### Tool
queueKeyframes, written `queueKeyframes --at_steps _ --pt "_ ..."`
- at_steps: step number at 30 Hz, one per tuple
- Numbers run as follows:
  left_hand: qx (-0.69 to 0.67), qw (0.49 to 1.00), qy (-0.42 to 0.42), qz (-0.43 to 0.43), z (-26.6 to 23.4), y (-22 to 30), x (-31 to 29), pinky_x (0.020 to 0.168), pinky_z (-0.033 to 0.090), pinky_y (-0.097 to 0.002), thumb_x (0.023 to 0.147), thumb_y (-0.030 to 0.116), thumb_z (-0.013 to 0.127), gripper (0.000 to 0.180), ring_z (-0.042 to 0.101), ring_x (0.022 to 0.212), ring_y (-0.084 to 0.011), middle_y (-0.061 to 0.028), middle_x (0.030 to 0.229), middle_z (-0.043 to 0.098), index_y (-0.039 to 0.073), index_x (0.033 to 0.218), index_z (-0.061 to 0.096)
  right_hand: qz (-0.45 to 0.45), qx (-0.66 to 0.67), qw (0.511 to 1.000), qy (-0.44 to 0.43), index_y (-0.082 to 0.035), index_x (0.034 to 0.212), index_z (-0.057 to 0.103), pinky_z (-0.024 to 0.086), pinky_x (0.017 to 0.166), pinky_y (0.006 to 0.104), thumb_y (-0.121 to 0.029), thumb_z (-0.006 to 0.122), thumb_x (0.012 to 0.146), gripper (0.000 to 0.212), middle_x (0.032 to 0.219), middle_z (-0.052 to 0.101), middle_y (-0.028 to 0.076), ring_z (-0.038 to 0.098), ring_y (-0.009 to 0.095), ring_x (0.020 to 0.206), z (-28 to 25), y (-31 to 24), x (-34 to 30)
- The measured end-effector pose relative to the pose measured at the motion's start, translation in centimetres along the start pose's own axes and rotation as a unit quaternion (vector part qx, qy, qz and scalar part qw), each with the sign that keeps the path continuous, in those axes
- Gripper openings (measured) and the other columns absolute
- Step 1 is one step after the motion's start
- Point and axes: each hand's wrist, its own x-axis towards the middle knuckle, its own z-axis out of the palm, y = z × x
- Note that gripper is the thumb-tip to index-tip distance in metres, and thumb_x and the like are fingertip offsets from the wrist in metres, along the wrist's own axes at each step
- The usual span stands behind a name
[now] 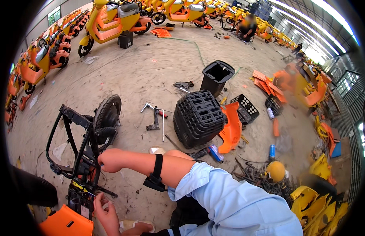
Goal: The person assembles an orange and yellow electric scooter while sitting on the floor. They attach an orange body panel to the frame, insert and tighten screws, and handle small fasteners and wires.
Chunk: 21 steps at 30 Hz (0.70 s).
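A stripped black scooter frame (74, 147) with its rear wheel (107, 114) lies to my left. My right hand (110, 160) is closed in a fist against the frame's edge; whatever its fingers hold is hidden. Lower down, my left hand (105, 212) pinches the tip of a thin metal shaft. That shaft belongs to a screwdriver (77, 185) with a yellow handle, lying over the black parts and wiring of the frame. An orange body panel (68, 222) sits just below, beside the left hand.
A black crate (199, 118) stands upside down right of a hammer (154, 120) and wrenches. Behind it is a black bin (217, 76). An orange panel (231, 128), a spray can (272, 150), a yellow helmet (276, 172) and scattered bolts lie rightward. Scooters (111, 25) and a person (247, 29) are farther off.
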Motion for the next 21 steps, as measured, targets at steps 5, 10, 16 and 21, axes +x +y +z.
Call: queueKeyframes --at_steps 5,10,16,21 --pt "-0.024 0.967 -0.156 -0.199 -1.1 -0.2 0.2 0.064 0.043 -0.0274 0.097 0.010 0.054 0.008 0.050 0.068 -0.0127 -0.0045 0.074 0.052 0.002 0.100 0.056 -0.009 -0.010 0.999 -0.035 -0.008 0.106 0.070 0.052 0.084 0.0454 -0.024 0.057 0.082 0.031 0.101 0.070 0.016 0.065 0.035 0.097 -0.1 -0.4 0.1" --pt "0.001 0.992 -0.092 -0.084 -0.5 0.7 -0.3 0.067 0.046 -0.0291 0.097 0.014 0.057 0.013 0.052 0.071 -0.0134 -0.0048 0.078 0.053 0.001 0.096 0.056 -0.018 -0.016 0.998 -0.056 -0.009 0.106 0.070 0.052 0.083 0.0459 -0.024 0.055 0.082 0.032 0.099 0.070 0.017 0.065 0.036 0.096 -0.3 -1.0 -0.1" --pt "-0.095 0.982 -0.157 -0.041 -1.1 0.5 0.0 0.078 0.051 -0.0343 0.089 0.008 0.063 0.020 0.062 0.095 -0.0238 -0.0119 0.104 0.063 0.002 0.109 0.062 -0.048 -0.001 0.996 -0.076 -0.009 0.115 0.067 0.050 0.087 0.0486 -0.026 0.057 0.083 0.038 0.106 0.068 0.021 0.063 0.040 0.102 0.0 -0.2 -0.1" --pt "0.079 0.968 -0.238 0.013 -1.3 -2.3 -0.4 0.086 0.051 -0.0396 0.088 0.010 0.061 0.030 0.063 0.098 -0.0314 -0.0168 0.116 0.062 0.005 0.118 0.061 -0.058 -0.015 0.995 -0.082 -0.009 0.121 0.063 0.050 0.090 0.0459 -0.030 0.061 0.087 0.041 0.112 0.068 0.019 0.063 0.037 0.104 0.6 -0.8 0.7"
